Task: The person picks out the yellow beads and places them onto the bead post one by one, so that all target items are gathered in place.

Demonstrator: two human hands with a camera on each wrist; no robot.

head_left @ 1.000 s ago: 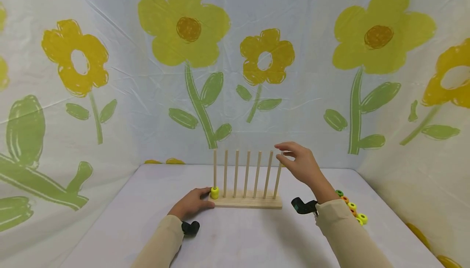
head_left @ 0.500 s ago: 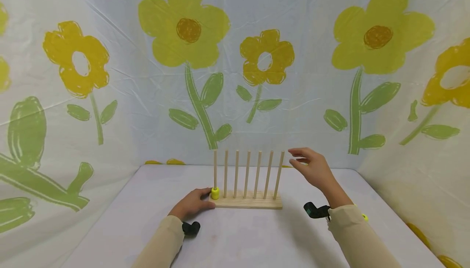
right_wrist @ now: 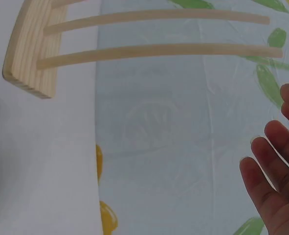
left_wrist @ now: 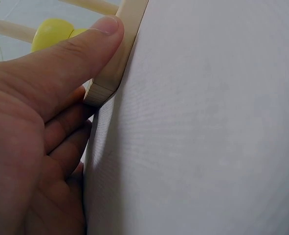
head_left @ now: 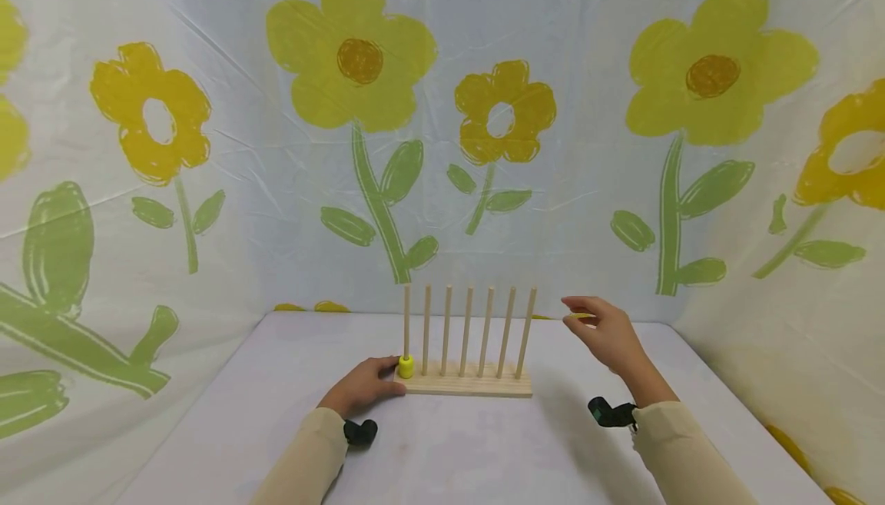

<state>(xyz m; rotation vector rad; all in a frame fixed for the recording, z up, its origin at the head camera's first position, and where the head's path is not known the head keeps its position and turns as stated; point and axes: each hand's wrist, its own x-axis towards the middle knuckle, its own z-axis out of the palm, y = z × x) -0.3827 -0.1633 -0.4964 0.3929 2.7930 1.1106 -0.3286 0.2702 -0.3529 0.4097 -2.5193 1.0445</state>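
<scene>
A wooden peg stand (head_left: 470,387) with several upright pegs rests on the table. Two yellow beads (head_left: 406,367) are stacked low on its leftmost peg. My left hand (head_left: 362,387) grips the left end of the base. In the left wrist view the thumb (left_wrist: 85,49) lies on the base's front side, its other fingers behind. My right hand (head_left: 608,336) hovers to the right of the rightmost peg (right_wrist: 159,50), apart from it, fingers loosely bent. Nothing shows held in it; the yellow seen between its fingers looks like backdrop print.
A white-covered table (head_left: 442,451) extends in front of the stand. Behind rises a cloth backdrop (head_left: 567,220) with printed yellow flowers, which also hangs at both sides. A small black camera (head_left: 611,413) sits on the right wrist.
My right hand has moved right and slightly down, away from the rightmost peg. The loose coloured beads at the right are now hidden by my right arm. My left hand stays put.
</scene>
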